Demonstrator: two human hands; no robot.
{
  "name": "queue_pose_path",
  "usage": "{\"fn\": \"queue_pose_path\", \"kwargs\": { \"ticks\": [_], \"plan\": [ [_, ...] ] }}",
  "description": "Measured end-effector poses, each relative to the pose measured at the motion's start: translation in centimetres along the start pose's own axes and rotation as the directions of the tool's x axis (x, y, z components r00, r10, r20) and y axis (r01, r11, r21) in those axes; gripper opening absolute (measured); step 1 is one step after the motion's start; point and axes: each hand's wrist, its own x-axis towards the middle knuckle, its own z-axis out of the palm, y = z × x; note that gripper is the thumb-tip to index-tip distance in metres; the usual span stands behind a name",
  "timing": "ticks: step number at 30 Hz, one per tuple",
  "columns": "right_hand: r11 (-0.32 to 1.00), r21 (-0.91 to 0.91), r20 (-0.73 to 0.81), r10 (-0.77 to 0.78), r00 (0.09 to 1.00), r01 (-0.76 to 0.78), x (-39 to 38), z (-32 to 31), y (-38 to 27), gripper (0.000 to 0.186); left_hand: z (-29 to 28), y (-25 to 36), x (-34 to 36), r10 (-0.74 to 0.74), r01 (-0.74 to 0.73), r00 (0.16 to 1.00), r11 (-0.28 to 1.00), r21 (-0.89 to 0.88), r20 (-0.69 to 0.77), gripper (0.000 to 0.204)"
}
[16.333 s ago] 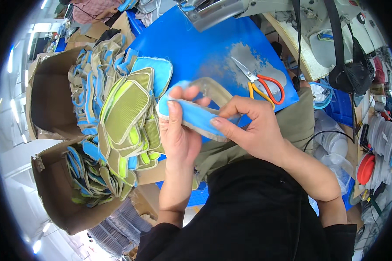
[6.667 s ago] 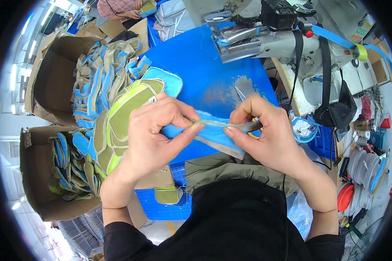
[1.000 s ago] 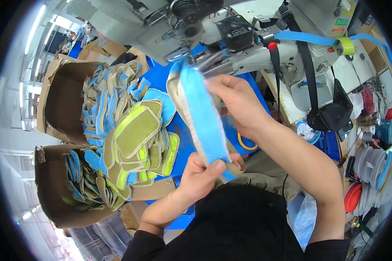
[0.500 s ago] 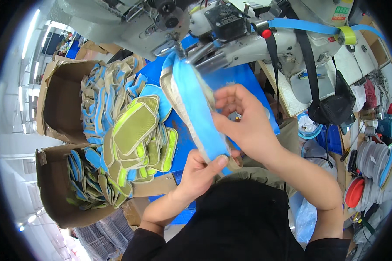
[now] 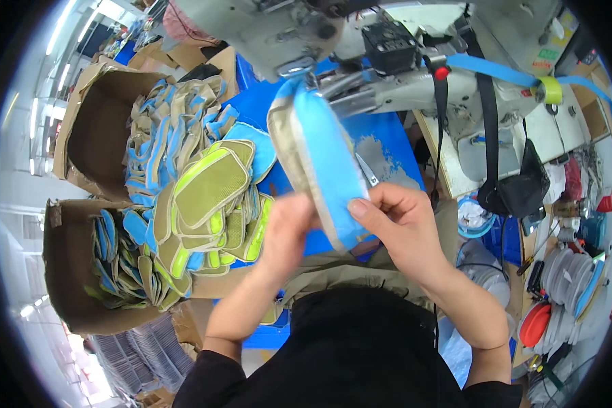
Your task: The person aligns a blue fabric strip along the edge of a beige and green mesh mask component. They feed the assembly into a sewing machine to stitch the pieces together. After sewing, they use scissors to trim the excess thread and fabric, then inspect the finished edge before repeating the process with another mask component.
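Holding a blue-and-tan fabric band (image 5: pixel 319 163) below a sewing machine (image 5: pixel 268 34), a worker's right hand (image 5: pixel 402 228), at 4 o'clock in the head view, pinches the right edge near the lower end between thumb and fingers; the left hand (image 5: pixel 289 228), at 7 o'clock, blurs against the opposite edge, its grip impossible to tell. The band slants from the centre up to the metal foot (image 5: pixel 298 66) at 12 o'clock. Uneven tension between the hands could skew the cloth there. Scissors (image 5: pixel 368 172) at 2 o'clock, a blade showing just beside the band, could snag it on a rightward swing. At 9 o'clock, green pads (image 5: pixel 213 190) heaped by the blue table (image 5: pixel 398 129) could slide if the left forearm brushes them.
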Motion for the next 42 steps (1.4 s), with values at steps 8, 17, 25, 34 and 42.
{"fn": "queue_pose_path", "kwargs": {
  "ticks": [8,17,25,34,42],
  "plan": [
    [0.98,-0.158,0.062,-0.112,0.992,0.121,0.1,-0.3,-0.2,0.019,-4.5,4.8,16.0,-0.079,0.065,0.996,0.95,-0.305,-0.033,0.031],
    [0.932,-0.249,0.117,-0.24,0.964,0.263,0.4,-0.5,-1.3,0.017,-1.2,1.9,10.3,0.711,-0.479,0.674,0.627,0.614,-0.199,0.032],
    [0.939,-0.089,0.144,-0.317,0.937,0.331,1.2,-0.4,-0.8,0.019,-0.3,3.5,6.8,0.645,-0.447,0.764,0.541,0.713,-0.01,0.063],
    [0.93,-0.137,0.188,-0.315,0.93,0.342,1.4,0.6,-0.9,0.02,0.0,5.5,11.0,0.711,-0.664,0.337,-0.285,0.691,0.617,0.027],
    [0.817,-0.279,-0.129,-0.552,0.824,0.504,8.4,-0.6,0.7,0.02,-0.3,5.2,8.9,0.772,-0.677,0.437,-0.056,0.734,0.461,0.024]
  ]
}}
